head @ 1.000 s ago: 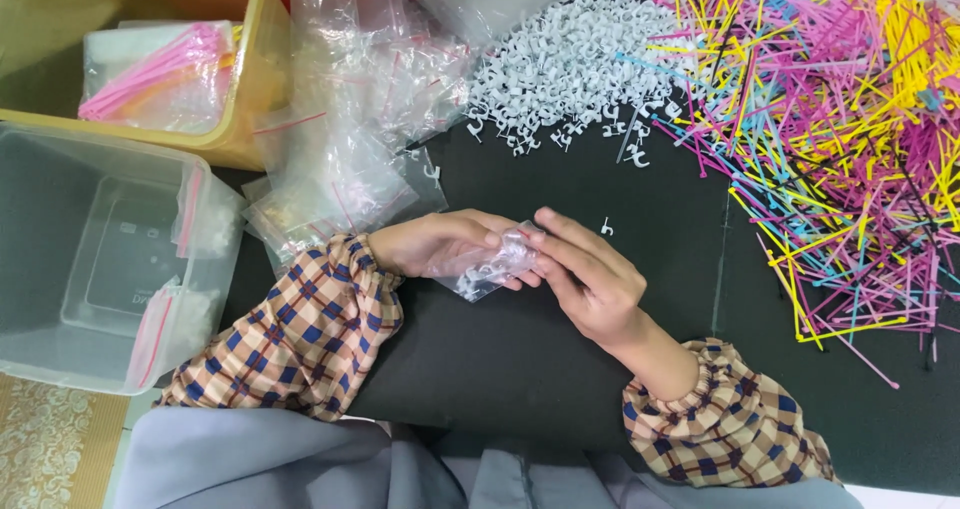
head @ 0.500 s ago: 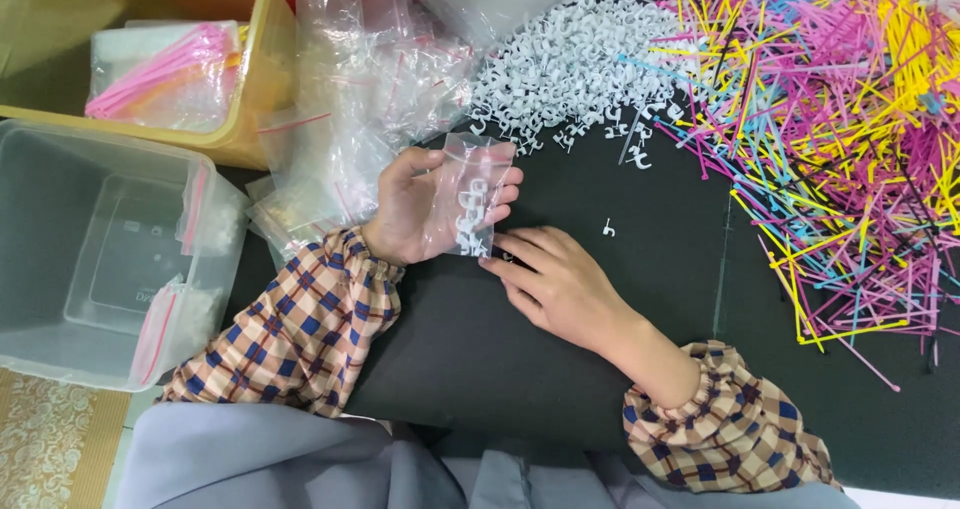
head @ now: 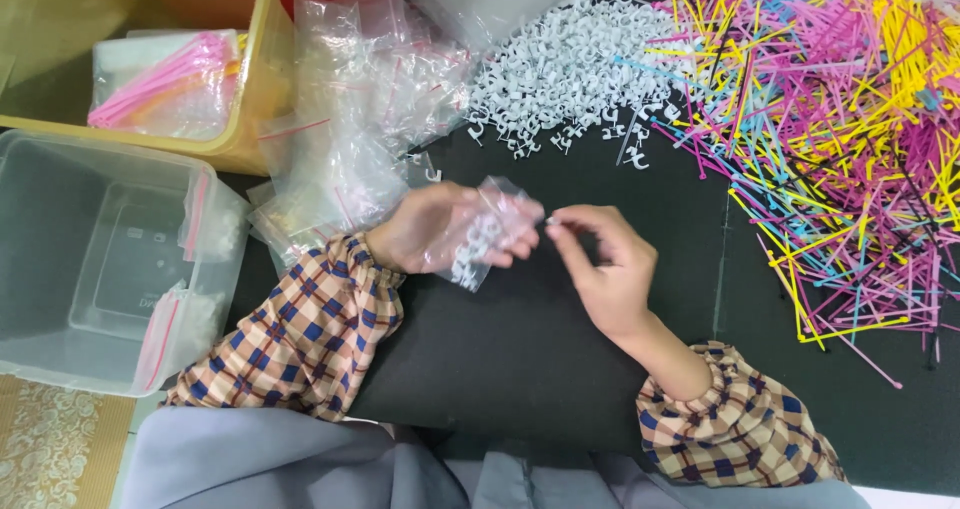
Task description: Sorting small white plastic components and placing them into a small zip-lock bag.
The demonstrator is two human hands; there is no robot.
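The small clear bag [head: 485,234] already holds a number of white clips, so the filling looks well under way, though a big heap of white clips [head: 565,69] and a stack of empty bags [head: 350,119] lie on the black mat [head: 520,369]. The left hand [head: 430,231] grasps the bag, which lies across its fingers. The right hand [head: 600,264] sits just beside the bag's edge, fingertips pinched, perhaps on one clip; it is too small to tell.
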